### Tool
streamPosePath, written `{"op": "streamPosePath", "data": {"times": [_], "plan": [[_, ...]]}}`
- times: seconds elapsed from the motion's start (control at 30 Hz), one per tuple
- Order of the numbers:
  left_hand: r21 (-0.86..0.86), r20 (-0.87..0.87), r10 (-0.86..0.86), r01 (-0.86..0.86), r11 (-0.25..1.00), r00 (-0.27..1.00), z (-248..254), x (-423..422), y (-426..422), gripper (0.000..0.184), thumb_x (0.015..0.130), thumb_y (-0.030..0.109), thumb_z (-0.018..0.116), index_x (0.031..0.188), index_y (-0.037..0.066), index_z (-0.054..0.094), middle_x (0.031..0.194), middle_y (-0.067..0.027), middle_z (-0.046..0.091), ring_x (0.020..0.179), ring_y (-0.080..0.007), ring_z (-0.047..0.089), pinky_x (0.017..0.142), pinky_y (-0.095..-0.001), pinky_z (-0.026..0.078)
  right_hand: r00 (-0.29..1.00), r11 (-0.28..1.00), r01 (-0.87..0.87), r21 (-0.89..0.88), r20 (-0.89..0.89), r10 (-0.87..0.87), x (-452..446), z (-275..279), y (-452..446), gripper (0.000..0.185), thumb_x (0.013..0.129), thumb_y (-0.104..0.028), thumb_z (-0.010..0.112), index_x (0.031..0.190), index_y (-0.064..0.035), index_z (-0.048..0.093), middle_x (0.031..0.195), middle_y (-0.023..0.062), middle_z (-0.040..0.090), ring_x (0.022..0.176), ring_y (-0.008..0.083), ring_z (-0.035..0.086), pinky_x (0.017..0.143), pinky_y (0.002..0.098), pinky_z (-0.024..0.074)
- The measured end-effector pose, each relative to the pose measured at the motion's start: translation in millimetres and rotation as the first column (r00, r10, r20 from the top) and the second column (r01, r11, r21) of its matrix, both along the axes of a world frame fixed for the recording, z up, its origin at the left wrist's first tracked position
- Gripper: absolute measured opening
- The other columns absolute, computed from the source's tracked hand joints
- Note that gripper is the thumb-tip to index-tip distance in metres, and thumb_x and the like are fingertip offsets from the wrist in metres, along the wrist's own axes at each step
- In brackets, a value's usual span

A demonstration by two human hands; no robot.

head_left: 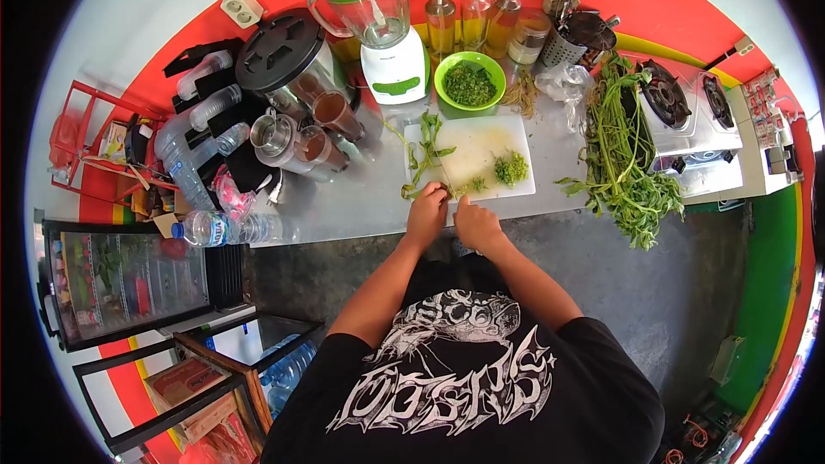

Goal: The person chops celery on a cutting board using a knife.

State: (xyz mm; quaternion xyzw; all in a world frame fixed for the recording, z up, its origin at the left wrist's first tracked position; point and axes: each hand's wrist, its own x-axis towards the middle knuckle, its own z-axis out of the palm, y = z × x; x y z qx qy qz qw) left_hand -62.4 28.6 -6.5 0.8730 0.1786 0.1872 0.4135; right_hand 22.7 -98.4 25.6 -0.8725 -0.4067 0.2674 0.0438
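Note:
A white cutting board (pixel 490 133) lies near the front edge of the metal counter. My left hand (pixel 427 211) is closed over leafy green stems (pixel 421 163) at the board's lower left. Just to its right, my right hand (pixel 477 225) is closed, its index finger stretched forward. It seems to grip a knife, of which only a thin, faint blade shows; the handle is hidden. Small chopped greens (pixel 475 183) lie in front of this hand. A larger chopped pile (pixel 512 169) sits farther right on the board.
Behind the board stand a green bowl (pixel 488 106) of chopped greens and a blender (pixel 391 69). Long stalks of greens (pixel 619 137) hang over the counter edge beside a gas stove (pixel 683 116). Brown-filled containers (pixel 320 150) and a water bottle (pixel 206 228) are at left.

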Motion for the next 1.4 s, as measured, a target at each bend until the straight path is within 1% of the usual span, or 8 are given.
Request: {"op": "streamPosePath", "data": {"times": [0.1, 0.53, 0.63, 0.7, 0.97, 1.1, 1.17, 1.4], "plan": [[-0.014, -0.003, 0.018, -0.018, 1.000, 1.000, -2, 0, -3, 0.011, 0.086, -0.004, 0.066, 0.097, -0.003, 0.068, 0.108, -0.0151, 0.066, 0.095, -0.0365, 0.068, 0.080, -0.0399, 0.057, 0.998, 0.999, 0.044, 0.027, -0.042, -0.043, -3, -9, -2, 0.035, 0.103, -0.032, 0.056, 0.114, 0.0002, 0.047, 0.094, 0.0250, 0.073, 0.091, 0.0441, 0.073, 0.081, 0.0544, 0.0576], [-0.011, 0.012, 0.039, -0.039, 0.999, 0.999, -2, 1, -3, 0.009, 0.084, -0.001, 0.068, 0.093, -0.001, 0.069, 0.104, -0.0157, 0.066, 0.095, -0.0382, 0.067, 0.081, -0.0422, 0.055, 0.999, 1.000, -0.009, 0.016, -0.031, 0.010, 2, -9, 1, 0.036, 0.104, -0.032, 0.055, 0.115, 0.0014, 0.047, 0.096, 0.0254, 0.073, 0.094, 0.0436, 0.073, 0.082, 0.0535, 0.0575], [-0.045, -0.003, 0.025, -0.025, 0.999, 1.000, 1, 1, 1, 0.009, 0.084, -0.001, 0.068, 0.093, -0.001, 0.069, 0.105, -0.0156, 0.066, 0.095, -0.0376, 0.067, 0.080, -0.0420, 0.056, 0.999, 0.999, -0.052, -0.005, 0.013, 0.052, 3, -7, 3, 0.035, 0.095, -0.020, 0.061, 0.118, 0.0032, 0.048, 0.097, 0.0229, 0.074, 0.091, 0.0391, 0.075, 0.074, 0.0474, 0.0607], [0.035, -0.035, -0.011, 0.013, 0.999, 0.999, 4, 0, 2, 0.009, 0.085, -0.001, 0.068, 0.094, -0.002, 0.070, 0.106, -0.0154, 0.067, 0.094, -0.0370, 0.068, 0.080, -0.0408, 0.057, 0.999, 0.999, 0.028, 0.023, -0.041, -0.027, -3, -6, -1, 0.036, 0.103, -0.032, 0.056, 0.114, 0.0009, 0.047, 0.095, 0.0258, 0.073, 0.093, 0.0450, 0.072, 0.082, 0.0537, 0.0572], [0.064, -0.026, -0.002, 0.003, 0.998, 1.000, -3, 5, 1, 0.010, 0.085, 0.001, 0.069, 0.094, -0.001, 0.071, 0.106, -0.0138, 0.066, 0.091, -0.0342, 0.070, 0.079, -0.0382, 0.058, 0.989, 0.989, 0.102, 0.111, -0.119, -0.089, 7, -10, -7, 0.037, 0.104, -0.033, 0.053, 0.116, 0.0012, 0.048, 0.096, 0.0297, 0.071, 0.092, 0.0490, 0.070, 0.082, 0.0579, 0.0550], [0.009, -0.124, -0.022, 0.024, 1.000, 0.992, 3, 9, 6, 0.007, 0.083, 0.002, 0.067, 0.090, 0.001, 0.070, 0.103, -0.0109, 0.065, 0.090, -0.0338, 0.067, 0.079, -0.0427, 0.055, 0.979, 0.974, 0.158, 0.164, -0.154, -0.132, 15, -10, -22, 0.035, 0.103, -0.033, 0.054, 0.115, -0.0003, 0.052, 0.096, 0.0318, 0.070, 0.093, 0.0514, 0.069, 0.084, 0.0592, 0.0538], [0.128, -0.102, -0.079, 0.092, 0.988, 0.992, 4, 11, 8, 0.008, 0.084, 0.000, 0.068, 0.091, 0.002, 0.070, 0.102, -0.0122, 0.065, 0.092, -0.0346, 0.067, 0.080, -0.0421, 0.055, 0.973, 0.968, 0.198, 0.155, -0.152, -0.175, 20, -7, -30, 0.035, 0.102, -0.033, 0.055, 0.116, -0.0003, 0.053, 0.098, 0.0319, 0.070, 0.094, 0.0517, 0.068, 0.085, 0.0592, 0.0535], [0.218, -0.100, -0.136, 0.155, 0.964, 0.986, 0, 28, 12, 0.009, 0.087, -0.002, 0.062, 0.091, 0.002, 0.069, 0.099, -0.0126, 0.064, 0.099, -0.0350, 0.063, 0.087, -0.0437, 0.051, 0.923, 0.908, 0.381, 0.173, -0.128, -0.363, 47, -8, -38, 0.036, 0.101, -0.032, 0.056, 0.117, 0.0004, 0.052, 0.100, 0.0332, 0.069, 0.096, 0.0521, 0.067, 0.085, 0.0591, 0.0524]]}}
